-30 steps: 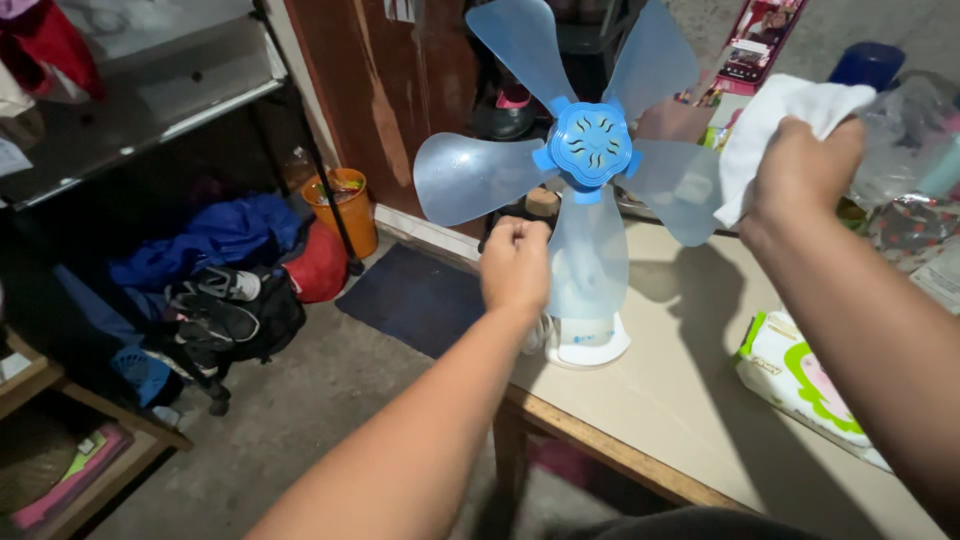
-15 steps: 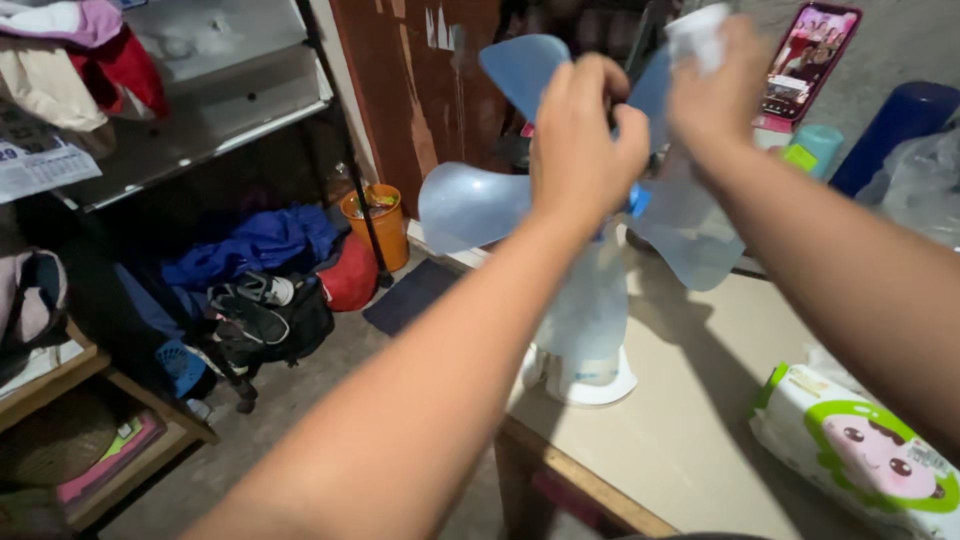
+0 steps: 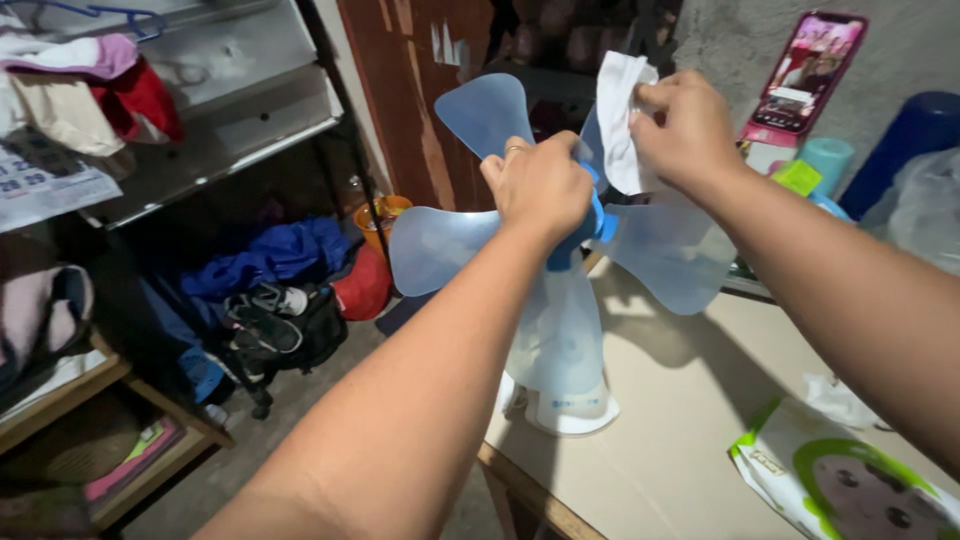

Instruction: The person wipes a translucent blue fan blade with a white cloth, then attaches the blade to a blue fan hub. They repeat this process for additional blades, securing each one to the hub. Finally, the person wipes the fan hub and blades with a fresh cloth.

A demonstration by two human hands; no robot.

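Note:
A pale blue fan blade wheel (image 3: 440, 245) stands upright over a white round base (image 3: 560, 410) on a beige table (image 3: 660, 450). My left hand (image 3: 540, 185) is closed over its darker blue hub, which is mostly hidden. My right hand (image 3: 685, 130) pinches a white cloth (image 3: 618, 115) against an upper blade, just right of the hub.
A green-and-white wipes pack (image 3: 840, 485) lies at the table's near right. A phone (image 3: 805, 70), a teal cup (image 3: 825, 160) and a dark blue bottle (image 3: 915, 135) stand at the back right. A metal shelf (image 3: 220, 110), piled clothes and bags (image 3: 270, 300), and an orange bucket (image 3: 380, 215) fill the left floor.
My left hand rose from below the blades to the hub and now grips it. My right hand brought the cloth from the far right onto an upper blade.

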